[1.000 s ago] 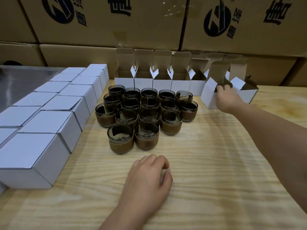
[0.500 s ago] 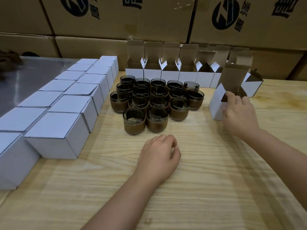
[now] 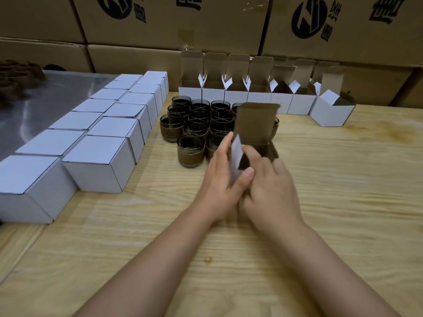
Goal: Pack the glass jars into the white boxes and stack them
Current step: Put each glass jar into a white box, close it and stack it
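Your two hands meet on one open box (image 3: 256, 124) straight ahead at 12 o'clock, just above the middle of the tabletop (image 3: 332, 213). Your left hand (image 3: 217, 181) grips its white left wall, fingers laid up along the side and thumb crossing the near face. Your right hand (image 3: 272, 195) holds the near right part of the box, fingers curled over it and the forefinger reaching up to the rim. The brown lid flap stands upright at the far side, and the inside looks dark; you cannot tell from here whether anything is in it.

The glass jars (image 3: 196, 120) stand in a tight cluster at 11 o'clock from the box, partly hidden behind its lid. Each has a brown band around its lower half. The nearest jar (image 3: 191, 152) sits just beside your left fingers.

At 9 to 10 o'clock, closed white boxes (image 3: 103, 124) run in two rows, touching one another, along the tabletop's left edge beside a metal surface (image 3: 50, 104). At 12 to 1 o'clock a row of open boxes (image 3: 235, 97) lines the back edge, lids up. One more, a skewed box (image 3: 332, 110), sits turned at an angle at 2 o'clock. Large printed cartons (image 3: 171, 24) are stacked behind everything.
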A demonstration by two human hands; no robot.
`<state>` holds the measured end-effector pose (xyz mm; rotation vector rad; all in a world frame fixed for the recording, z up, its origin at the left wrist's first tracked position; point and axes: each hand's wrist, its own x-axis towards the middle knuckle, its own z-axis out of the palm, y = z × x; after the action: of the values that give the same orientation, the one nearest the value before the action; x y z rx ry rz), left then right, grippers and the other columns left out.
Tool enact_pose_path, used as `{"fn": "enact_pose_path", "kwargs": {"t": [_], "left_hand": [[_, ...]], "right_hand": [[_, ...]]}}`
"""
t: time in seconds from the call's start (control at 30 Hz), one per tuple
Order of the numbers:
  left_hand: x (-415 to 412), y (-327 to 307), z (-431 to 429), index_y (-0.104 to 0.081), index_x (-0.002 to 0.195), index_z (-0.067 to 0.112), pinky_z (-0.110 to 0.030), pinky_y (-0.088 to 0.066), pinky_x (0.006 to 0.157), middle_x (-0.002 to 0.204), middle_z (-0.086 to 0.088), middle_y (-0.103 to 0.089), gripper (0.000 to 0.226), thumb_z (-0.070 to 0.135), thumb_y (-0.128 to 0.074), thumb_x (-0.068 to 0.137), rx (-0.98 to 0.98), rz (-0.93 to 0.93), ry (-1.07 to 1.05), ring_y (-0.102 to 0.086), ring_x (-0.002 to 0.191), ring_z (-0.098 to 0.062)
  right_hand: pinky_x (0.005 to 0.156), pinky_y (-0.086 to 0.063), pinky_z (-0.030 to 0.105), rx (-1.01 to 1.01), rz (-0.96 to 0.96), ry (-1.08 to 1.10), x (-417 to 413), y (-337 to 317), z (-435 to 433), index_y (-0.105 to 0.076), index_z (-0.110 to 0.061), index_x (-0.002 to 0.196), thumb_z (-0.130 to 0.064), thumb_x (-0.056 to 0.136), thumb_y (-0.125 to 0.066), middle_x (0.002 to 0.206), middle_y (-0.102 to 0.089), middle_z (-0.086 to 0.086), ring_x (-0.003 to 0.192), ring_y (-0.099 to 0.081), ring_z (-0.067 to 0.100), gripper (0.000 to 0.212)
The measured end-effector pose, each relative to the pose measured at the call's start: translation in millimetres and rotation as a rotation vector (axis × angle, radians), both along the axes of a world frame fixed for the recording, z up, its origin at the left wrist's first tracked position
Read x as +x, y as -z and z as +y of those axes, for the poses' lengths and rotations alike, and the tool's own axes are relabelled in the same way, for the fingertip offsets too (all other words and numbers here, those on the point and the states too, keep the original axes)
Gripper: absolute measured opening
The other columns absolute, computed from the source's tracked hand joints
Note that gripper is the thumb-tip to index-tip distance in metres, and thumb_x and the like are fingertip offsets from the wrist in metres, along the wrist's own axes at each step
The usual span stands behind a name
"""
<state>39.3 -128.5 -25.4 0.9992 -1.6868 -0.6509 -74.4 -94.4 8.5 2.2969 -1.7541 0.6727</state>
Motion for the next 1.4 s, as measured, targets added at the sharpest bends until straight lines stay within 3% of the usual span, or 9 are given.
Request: {"fn": "enact_pose_path", "kwargs": {"t": [0.17,0.3,0.4,0.53,0.63,0.77,0.97,1.17,1.4], "left_hand": [[2,-1,-5,-0.013,0.141,0.054,-0.048,-0.035,0.109,0.144,-0.002,-0.04,0.059,0.071,-0.033,0.088,-0.03,0.075,-0.047,-0.039,0.134,-0.016],[4,3,-6,-0.028,0.141,0.049,-0.014,-0.03,0.104,0.132,0.019,-0.041,0.047,0.054,-0.031,0.095,-0.055,0.013,-0.082,-0.035,0.125,0.011],[4,2,-5,-0.039,0.133,0.045,-0.018,-0.038,0.095,0.125,0.008,-0.049,0.041,0.051,-0.032,0.094,-0.039,-0.004,-0.084,-0.046,0.114,0.003],[4,-1,-2,-0.04,0.121,0.044,-0.019,-0.045,0.079,0.11,0.012,-0.053,0.032,0.05,-0.037,0.09,-0.03,0.043,-0.076,-0.054,0.096,0.002],[5,-1,-2,-0.037,0.11,0.046,-0.013,-0.04,0.061,0.09,0.012,-0.051,0.024,0.052,-0.036,0.087,-0.029,0.068,-0.102,-0.052,0.069,0.0],[6,-1,-2,-0.04,0.104,0.037,-0.029,-0.044,0.069,0.09,0.016,-0.056,0.023,0.051,-0.032,0.087,-0.033,0.144,-0.131,-0.056,0.076,-0.005],[7,-2,-2,-0.047,0.093,0.03,-0.044,-0.042,0.063,0.079,0.0,-0.056,0.01,0.029,-0.039,0.086,0.113,0.346,-0.116,-0.05,0.07,-0.017],[9,-8,-2,-0.059,0.092,0.013,-0.019,-0.046,0.063,0.079,0.014,-0.063,0.026,0.011,-0.038,0.076,0.182,0.454,0.036,-0.058,0.075,-0.003],[9,-11,1,-0.065,0.113,0.007,-0.016,-0.048,0.071,0.101,0.002,-0.067,0.046,0.012,-0.039,0.075,0.219,0.483,0.041,-0.062,0.089,0.0]], "right_hand": [[0.063,-0.04,0.032,-0.063,-0.406,-0.193,6,-11,2,-0.059,-0.018,0.119,-0.008,0.085,-0.048,0.091,-0.063,-0.003,0.083,-0.054,0.017,0.037],[0.072,-0.045,0.026,-0.454,-0.51,-0.208,-11,-11,-8,-0.069,-0.004,0.102,-0.011,0.09,-0.049,0.099,-0.061,0.009,0.087,-0.056,0.017,0.025],[0.082,-0.046,0.028,-0.233,-0.668,-0.157,-16,0,-21,-0.068,-0.012,0.106,-0.015,0.092,-0.056,0.116,-0.053,0.006,0.103,-0.052,0.021,0.018],[0.076,-0.037,0.005,-0.199,-0.951,-0.143,-21,7,-27,-0.061,-0.023,0.091,-0.015,0.092,-0.047,0.103,-0.058,-0.004,0.097,-0.051,-0.006,0.017],[0.077,-0.042,0.023,-0.099,-1.248,-0.036,-31,16,-34,-0.061,-0.03,0.081,-0.017,0.086,-0.041,0.09,-0.06,-0.014,0.081,-0.054,0.002,0.024],[0.067,-0.043,0.029,0.119,-1.445,-0.047,-43,26,-36,-0.067,-0.031,0.076,0.0,0.089,-0.039,0.079,-0.064,-0.019,0.076,-0.051,0.013,0.044],[0.077,-0.046,0.029,0.216,-1.514,-0.208,-49,23,-37,-0.071,-0.027,0.087,0.007,0.087,-0.033,0.095,-0.07,-0.011,0.095,-0.058,0.015,0.052],[0.079,-0.041,0.041,0.312,-1.451,-0.321,-60,16,-35,-0.074,-0.033,0.1,-0.008,0.062,-0.035,0.102,-0.055,0.008,0.093,-0.047,0.029,0.06],[0.101,-0.044,0.041,0.318,-1.439,-0.409,-55,26,-35,-0.065,-0.033,0.12,-0.013,0.075,-0.03,0.127,-0.063,-0.003,0.122,-0.055,0.023,0.061]]}}
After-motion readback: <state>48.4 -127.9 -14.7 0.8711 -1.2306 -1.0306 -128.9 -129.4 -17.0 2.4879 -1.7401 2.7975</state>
